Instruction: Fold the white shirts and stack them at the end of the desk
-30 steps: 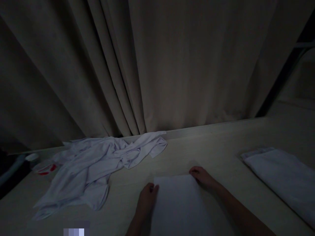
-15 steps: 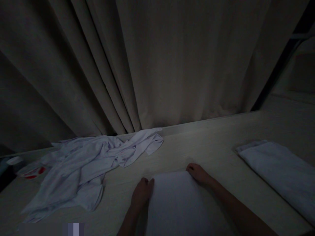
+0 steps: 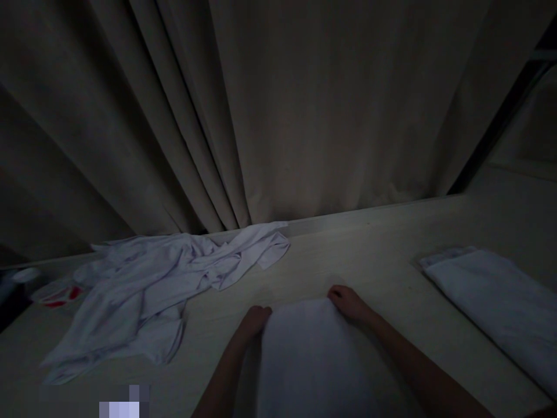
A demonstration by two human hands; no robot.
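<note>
Where the folded white cloth [image 3: 311, 354] lay flat on the pale surface [image 3: 374, 261] at the near edge of the view, the left hand [image 3: 255, 320] held its far left corner and the right hand [image 3: 348, 303] its far right corner, fingers curled together onto the fabric's edge. Well apart to the left sprawled a crumpled white garment [image 3: 161, 284] with a red-and-white item [image 3: 56, 295] just beyond it, a folded stack [image 3: 496, 302] lay to the right, and a curtain [image 3: 278, 110] hung behind.
</note>
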